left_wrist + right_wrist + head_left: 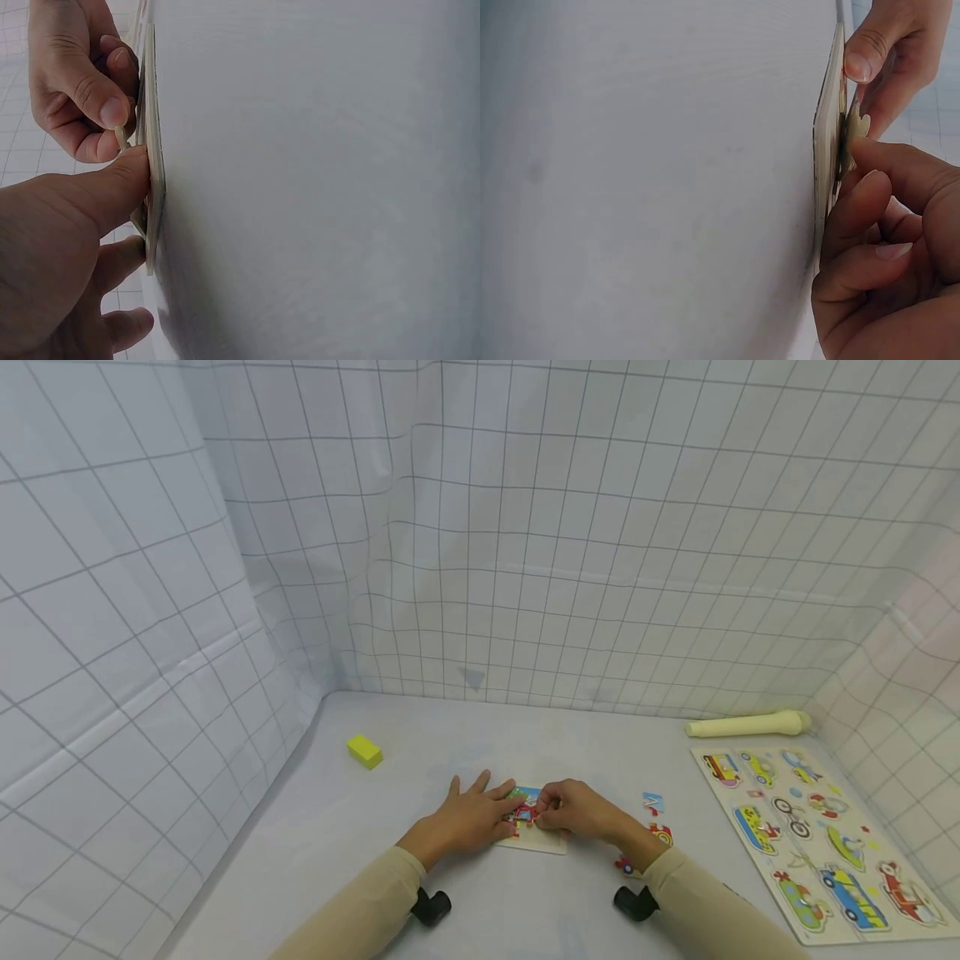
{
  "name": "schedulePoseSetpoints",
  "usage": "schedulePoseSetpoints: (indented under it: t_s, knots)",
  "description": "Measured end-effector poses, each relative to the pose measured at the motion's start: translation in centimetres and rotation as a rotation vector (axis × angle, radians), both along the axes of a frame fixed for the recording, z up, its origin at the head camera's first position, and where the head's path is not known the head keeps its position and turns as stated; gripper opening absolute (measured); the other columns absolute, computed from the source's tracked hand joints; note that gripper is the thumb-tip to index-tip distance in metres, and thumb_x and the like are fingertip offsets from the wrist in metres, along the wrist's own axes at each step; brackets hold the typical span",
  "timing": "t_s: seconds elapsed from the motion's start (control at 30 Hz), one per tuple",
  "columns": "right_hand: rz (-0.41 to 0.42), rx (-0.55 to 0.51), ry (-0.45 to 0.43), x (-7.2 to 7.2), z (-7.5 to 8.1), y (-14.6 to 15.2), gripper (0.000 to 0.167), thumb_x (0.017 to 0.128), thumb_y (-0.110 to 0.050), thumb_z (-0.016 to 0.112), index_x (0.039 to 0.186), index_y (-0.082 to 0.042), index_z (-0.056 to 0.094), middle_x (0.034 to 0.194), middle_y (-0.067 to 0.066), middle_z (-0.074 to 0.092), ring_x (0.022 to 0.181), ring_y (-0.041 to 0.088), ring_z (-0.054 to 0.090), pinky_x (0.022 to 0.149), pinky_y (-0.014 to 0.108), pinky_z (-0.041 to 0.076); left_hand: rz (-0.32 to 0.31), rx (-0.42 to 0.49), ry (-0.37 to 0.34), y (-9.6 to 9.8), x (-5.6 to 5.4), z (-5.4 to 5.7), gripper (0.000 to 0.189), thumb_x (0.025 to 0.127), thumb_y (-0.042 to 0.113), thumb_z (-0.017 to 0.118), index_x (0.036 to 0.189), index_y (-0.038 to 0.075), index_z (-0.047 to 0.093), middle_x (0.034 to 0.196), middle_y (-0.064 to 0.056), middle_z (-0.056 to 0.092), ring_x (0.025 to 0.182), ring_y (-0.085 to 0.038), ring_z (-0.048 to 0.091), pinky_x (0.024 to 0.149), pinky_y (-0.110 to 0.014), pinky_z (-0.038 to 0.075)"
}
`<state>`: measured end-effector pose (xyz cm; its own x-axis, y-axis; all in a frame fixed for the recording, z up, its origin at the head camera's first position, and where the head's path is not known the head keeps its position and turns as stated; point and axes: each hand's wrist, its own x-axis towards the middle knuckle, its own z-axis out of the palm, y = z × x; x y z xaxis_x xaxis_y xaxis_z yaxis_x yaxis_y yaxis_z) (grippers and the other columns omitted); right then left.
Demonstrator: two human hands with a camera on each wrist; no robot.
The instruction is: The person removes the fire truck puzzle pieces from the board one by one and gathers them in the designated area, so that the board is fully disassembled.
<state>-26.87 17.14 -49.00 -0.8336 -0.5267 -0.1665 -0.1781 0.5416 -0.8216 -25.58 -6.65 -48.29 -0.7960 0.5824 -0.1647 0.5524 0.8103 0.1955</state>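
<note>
A small wooden jigsaw board (551, 842) with a colourful picture lies flat on the white table between both hands. My left hand (472, 818) rests on its left side with fingers spread, the thumb pressing near the front edge. My right hand (577, 808) pinches a puzzle piece (859, 131) between thumb and fingers. In the right wrist view that piece stands tilted just over the board's face. Several loose puzzle pieces, among them a blue one (653, 801) and a red and yellow one (661, 833), lie right of the right hand, partly beside the forearm.
At the right lies a large wooden puzzle board (813, 793) with vehicle pictures. Behind it is a pale yellow microphone-shaped object (750, 725). A yellow block (365, 751) sits at the back left. White gridded cloth (525, 568) walls enclose the table.
</note>
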Motion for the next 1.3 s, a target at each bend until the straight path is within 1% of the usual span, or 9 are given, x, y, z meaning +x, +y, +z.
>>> schedulePoseSetpoints:
  t_s: [0.33,0.53,0.63,0.77,1.0,1.3]
  knots:
    - [-0.011,0.030,0.062,-0.30,-0.36,-0.32,0.008,0.089,-0.011,0.075,0.088,-0.010,0.067,0.080,-0.003,0.063,0.065,0.010,0.055,0.055,0.025,0.047,-0.006,-0.006,0.010,-0.05,-0.04,-0.09,0.053,0.104,0.050,0.052,0.155,0.034,0.046,0.165,0.007,0.034,0.153,-0.038,0.025,0.112,-0.075,0.023]
    - [-0.012,0.051,0.107,-0.21,-0.26,-0.42,0.008,0.087,-0.010,0.075,0.086,-0.012,0.068,0.078,-0.005,0.063,0.065,0.009,0.055,0.056,0.024,0.046,-0.012,0.004,0.007,-0.13,-0.04,0.00,0.053,0.104,0.050,0.051,0.155,0.033,0.046,0.165,0.006,0.034,0.153,-0.039,0.025,0.111,-0.075,0.023]
    - [-0.015,0.067,0.126,-0.22,-0.22,-0.42,0.008,0.087,-0.011,0.076,0.085,-0.013,0.068,0.079,-0.006,0.063,0.069,0.009,0.054,0.059,0.024,0.045,-0.013,0.016,-0.004,-0.20,-0.06,-0.03,0.053,0.105,0.049,0.051,0.155,0.032,0.046,0.165,0.006,0.034,0.153,-0.039,0.024,0.112,-0.075,0.023]
    - [-0.026,0.076,0.127,-0.28,-0.20,-0.43,0.008,0.086,-0.011,0.076,0.086,-0.014,0.069,0.080,-0.006,0.063,0.074,0.011,0.054,0.062,0.025,0.044,-0.015,0.026,-0.009,-0.30,-0.06,-0.09,0.053,0.105,0.050,0.051,0.155,0.032,0.046,0.165,0.006,0.033,0.154,-0.039,0.023,0.112,-0.075,0.022]
    - [-0.035,0.072,0.128,-0.22,-0.12,-0.45,0.009,0.086,-0.010,0.077,0.086,-0.013,0.069,0.077,-0.007,0.062,0.072,0.011,0.055,0.061,0.024,0.045,-0.018,0.041,-0.016,-0.26,-0.03,0.02,0.054,0.105,0.049,0.051,0.155,0.030,0.046,0.165,0.005,0.033,0.154,-0.040,0.023,0.112,-0.076,0.021]
    - [-0.043,0.059,0.124,-0.05,0.00,-0.36,0.008,0.087,-0.011,0.077,0.086,-0.014,0.070,0.079,-0.007,0.063,0.074,0.011,0.055,0.063,0.025,0.044,-0.024,0.049,-0.037,-0.29,-0.02,0.29,0.056,0.104,0.049,0.052,0.156,0.030,0.045,0.165,0.004,0.033,0.154,-0.040,0.022,0.112,-0.076,0.021]
